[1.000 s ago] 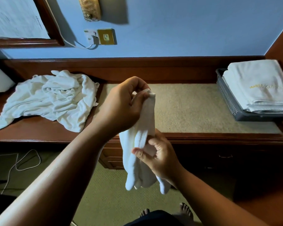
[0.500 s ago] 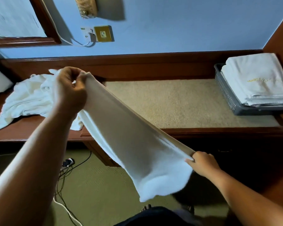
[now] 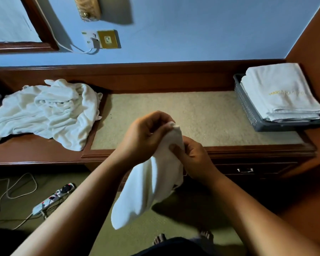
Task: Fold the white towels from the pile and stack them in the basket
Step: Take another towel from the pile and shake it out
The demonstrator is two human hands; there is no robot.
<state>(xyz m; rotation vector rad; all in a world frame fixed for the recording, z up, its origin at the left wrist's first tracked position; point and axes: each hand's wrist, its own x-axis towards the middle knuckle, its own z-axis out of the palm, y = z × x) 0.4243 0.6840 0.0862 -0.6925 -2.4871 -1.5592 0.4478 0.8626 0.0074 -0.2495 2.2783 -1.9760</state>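
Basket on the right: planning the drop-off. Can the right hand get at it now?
Probably: the right hand grips the towel, yet only bare desktop lies between it and the basket.

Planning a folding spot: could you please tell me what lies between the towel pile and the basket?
Head view: only the bare beige desk inlay lies between pile and basket.

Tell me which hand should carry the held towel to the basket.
Right, probably. The right hand pinches the towel and sits nearer the basket; the left hand, gripping the top, would have to cross over.
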